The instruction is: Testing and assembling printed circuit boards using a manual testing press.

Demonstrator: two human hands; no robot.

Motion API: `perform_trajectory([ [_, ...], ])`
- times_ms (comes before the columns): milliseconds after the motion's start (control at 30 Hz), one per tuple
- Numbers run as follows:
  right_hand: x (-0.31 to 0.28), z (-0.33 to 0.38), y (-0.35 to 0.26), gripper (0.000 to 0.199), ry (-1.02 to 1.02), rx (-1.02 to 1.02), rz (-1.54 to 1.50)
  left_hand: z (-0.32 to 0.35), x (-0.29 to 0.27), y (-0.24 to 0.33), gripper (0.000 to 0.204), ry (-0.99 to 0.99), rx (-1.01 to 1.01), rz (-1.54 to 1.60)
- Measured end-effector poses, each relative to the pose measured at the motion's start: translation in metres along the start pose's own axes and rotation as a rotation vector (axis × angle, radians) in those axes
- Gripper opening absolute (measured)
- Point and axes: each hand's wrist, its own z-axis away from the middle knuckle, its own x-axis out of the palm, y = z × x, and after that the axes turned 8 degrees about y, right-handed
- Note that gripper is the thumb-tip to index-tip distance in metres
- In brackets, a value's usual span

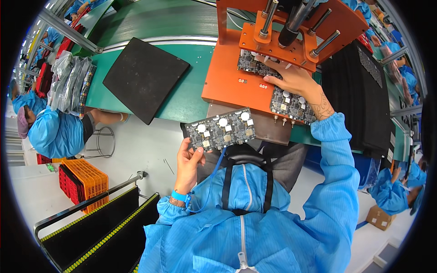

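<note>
My left hand (189, 166) grips a black circuit board panel (221, 129) by its lower left corner, thumb on top. White round parts and small silver squares dot the panel, which is tilted above my lap. My right hand (291, 79) reaches under the head of an orange press (277, 43). Its fingers are stretched out over a second circuit board (250, 63) lying in the press, with the thumb apart below. A third circuit board (291, 107) lies at the front right of the orange base, partly behind my right wrist.
On the green bench (195, 91) lies a black foam mat (145, 77). Stacked bagged boards (73, 82) stand at far left, black foam sheets (355, 95) at right. A black rack (109, 232) and an orange crate (86, 177) are lower left. Other people sit nearby.
</note>
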Motion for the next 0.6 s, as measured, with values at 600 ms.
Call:
perform_trajectory([
  [600, -0.240, -0.116, 0.002, 0.040, 0.338, 0.285, -1.281, 0.014, -0.003, -0.005, 0.013, 0.073, 0.268, 0.102],
])
